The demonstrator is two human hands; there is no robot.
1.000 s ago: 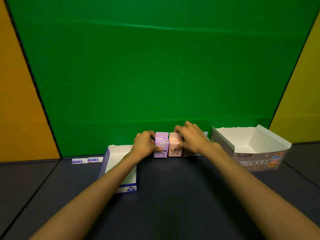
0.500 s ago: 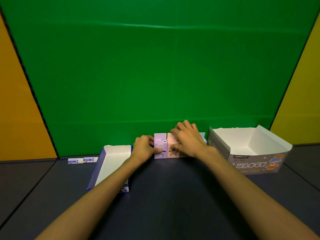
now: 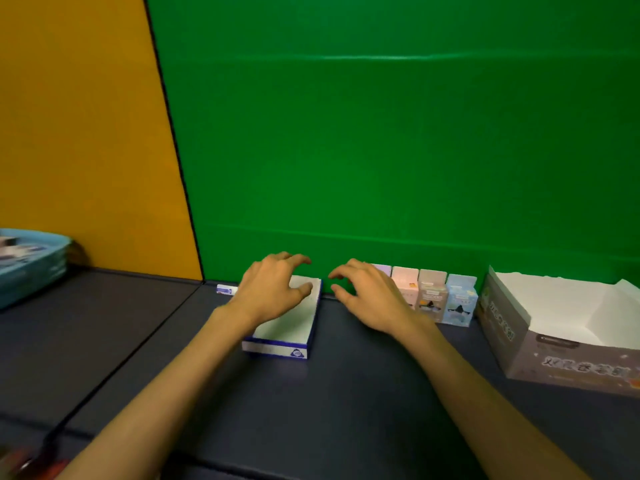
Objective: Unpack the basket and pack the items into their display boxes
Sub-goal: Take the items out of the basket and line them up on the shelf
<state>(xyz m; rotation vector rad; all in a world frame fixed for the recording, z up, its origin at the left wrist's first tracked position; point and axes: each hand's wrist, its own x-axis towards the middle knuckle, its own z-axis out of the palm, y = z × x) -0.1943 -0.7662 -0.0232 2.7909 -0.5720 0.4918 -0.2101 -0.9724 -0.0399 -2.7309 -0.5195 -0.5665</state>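
Note:
Several small upright cartons (image 3: 431, 295), in purple, pink, tan and pale blue, stand in a row against the green wall. My right hand (image 3: 367, 295) hovers just left of the row with loosely spread fingers and holds nothing. My left hand (image 3: 273, 287) hangs relaxed and empty over the far end of a small blue-and-white display box (image 3: 277, 348). A larger grey display box (image 3: 540, 344) with a white inside sits at the right. A light blue basket (image 3: 31, 261) with items in it shows at the far left edge.
A small white-and-blue tube box (image 3: 227, 289) lies by the wall behind my left hand. The dark mat has seams running across it. Orange and green panels close off the back. Something reddish and blurred shows at the bottom left corner.
Both hands have let go of the cartons and moved left. The view has swung left, bringing the basket into sight. More of the carton row is uncovered.

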